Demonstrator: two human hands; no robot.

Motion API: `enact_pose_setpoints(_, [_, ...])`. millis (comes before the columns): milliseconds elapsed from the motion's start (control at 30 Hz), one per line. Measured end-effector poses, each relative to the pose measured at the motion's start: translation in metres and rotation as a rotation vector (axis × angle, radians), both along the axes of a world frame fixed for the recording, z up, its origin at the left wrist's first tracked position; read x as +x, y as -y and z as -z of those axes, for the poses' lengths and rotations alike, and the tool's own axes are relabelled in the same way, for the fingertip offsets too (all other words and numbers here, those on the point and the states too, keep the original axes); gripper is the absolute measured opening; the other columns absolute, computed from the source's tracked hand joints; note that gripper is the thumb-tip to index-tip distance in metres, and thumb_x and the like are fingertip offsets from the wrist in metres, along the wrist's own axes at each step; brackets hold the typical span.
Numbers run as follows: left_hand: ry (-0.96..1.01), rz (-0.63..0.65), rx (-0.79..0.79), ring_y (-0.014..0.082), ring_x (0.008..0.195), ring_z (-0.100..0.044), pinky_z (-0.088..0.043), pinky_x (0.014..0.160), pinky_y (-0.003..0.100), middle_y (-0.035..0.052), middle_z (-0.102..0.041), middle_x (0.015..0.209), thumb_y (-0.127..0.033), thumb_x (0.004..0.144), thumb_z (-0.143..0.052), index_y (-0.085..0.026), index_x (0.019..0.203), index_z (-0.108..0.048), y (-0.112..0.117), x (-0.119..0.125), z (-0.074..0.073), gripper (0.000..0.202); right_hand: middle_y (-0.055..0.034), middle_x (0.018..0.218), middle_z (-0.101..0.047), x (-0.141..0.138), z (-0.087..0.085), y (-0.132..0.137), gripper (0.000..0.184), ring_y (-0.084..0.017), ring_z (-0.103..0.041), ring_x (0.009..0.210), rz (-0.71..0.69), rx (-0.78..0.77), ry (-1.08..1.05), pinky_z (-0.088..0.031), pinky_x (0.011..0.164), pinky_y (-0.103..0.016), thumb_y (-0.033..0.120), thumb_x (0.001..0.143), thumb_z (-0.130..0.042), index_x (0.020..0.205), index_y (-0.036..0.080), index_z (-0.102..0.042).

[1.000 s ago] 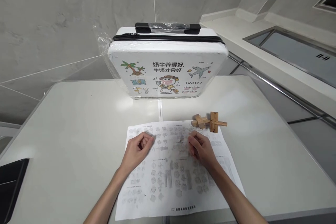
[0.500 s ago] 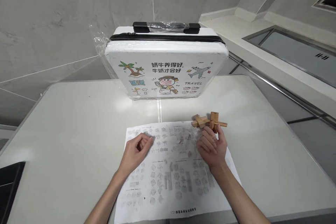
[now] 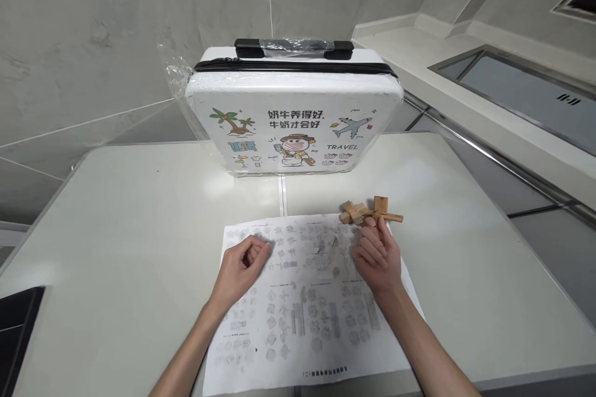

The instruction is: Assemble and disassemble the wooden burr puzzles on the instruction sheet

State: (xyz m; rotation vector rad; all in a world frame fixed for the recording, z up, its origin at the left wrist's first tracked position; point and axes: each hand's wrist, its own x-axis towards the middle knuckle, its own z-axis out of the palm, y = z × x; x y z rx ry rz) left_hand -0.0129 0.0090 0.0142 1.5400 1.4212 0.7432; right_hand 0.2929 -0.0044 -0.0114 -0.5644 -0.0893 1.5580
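Note:
My left hand [image 3: 243, 270] rests on the left part of a printed paper sheet [image 3: 321, 353], its fingers curled in loosely. Between its thumb and fingers I see a small gap with nothing in it. Over the sheet's upper right, my right hand [image 3: 378, 255] has its fingers folded, with one digit pointing up. That fingertip overlaps the near side of a wooden block puzzle piece [image 3: 380, 205] made of crossed bars; whether it touches is unclear. A second crossed cluster of wooden blocks [image 3: 354, 212] lies just left of it, at the paper's top edge.
A white suitcase [image 3: 293, 93] in plastic wrap, with cartoon prints and a black handle, stands upright behind the paper. A black object [image 3: 21, 329] lies at the table's left edge. A counter with a sink [image 3: 521, 87] runs along the right.
My right hand has shifted slightly, its raised fingertip moving a little left and up against the wooden blocks. My left hand stays in place.

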Motion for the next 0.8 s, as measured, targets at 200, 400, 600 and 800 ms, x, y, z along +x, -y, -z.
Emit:
enact_pose_setpoints(200, [-0.005,-0.003,-0.015,0.0116,0.059,-0.037,-0.032,0.055,0.024,-0.0044,-0.047,0.062,-0.052,0.101,-0.063,-0.019,0.079,-0.065,0.000,0.001,-0.002,0.039,0.0152,0.047,-0.037,0.003,0.002,0.000,0.016,-0.004,-0.025,0.027,0.001,0.022,-0.001,-0.030,0.029,-0.012,0.034,0.107,-0.068,0.098,0.023,-0.060])
enact_pose_setpoints(400, [-0.006,0.006,-0.007,0.0113,0.059,-0.038,-0.032,0.055,0.024,-0.0044,-0.048,0.063,-0.051,0.101,-0.063,-0.019,0.081,-0.065,0.000,0.000,-0.001,0.038,0.0136,0.048,-0.033,-0.006,-0.003,0.003,0.031,-0.005,-0.018,0.032,0.004,0.000,0.365,-0.026,0.032,-0.017,0.052,0.107,-0.062,0.097,0.023,-0.061])
enact_pose_setpoints(600, [0.008,0.045,0.045,0.0114,0.057,-0.039,-0.032,0.054,0.024,-0.0043,-0.050,0.062,-0.047,0.103,-0.062,-0.019,0.082,-0.066,0.005,-0.001,0.004,0.035,0.0075,0.049,-0.044,-0.025,-0.002,0.016,0.042,-0.011,-0.038,0.039,-0.140,0.111,1.003,-0.032,0.040,-0.024,0.059,0.109,-0.052,0.092,0.022,-0.063])
enact_pose_setpoints(800, [0.141,0.162,0.160,0.0218,0.093,-0.064,-0.053,0.083,0.034,0.0075,-0.071,0.106,-0.048,0.093,-0.076,-0.023,0.111,-0.069,0.017,0.010,-0.001,0.031,-0.0045,0.070,-0.069,-0.035,0.000,0.024,0.029,-0.020,-0.064,0.062,-0.275,0.626,1.488,-0.048,0.059,-0.031,0.033,0.108,-0.051,0.087,0.022,-0.067])
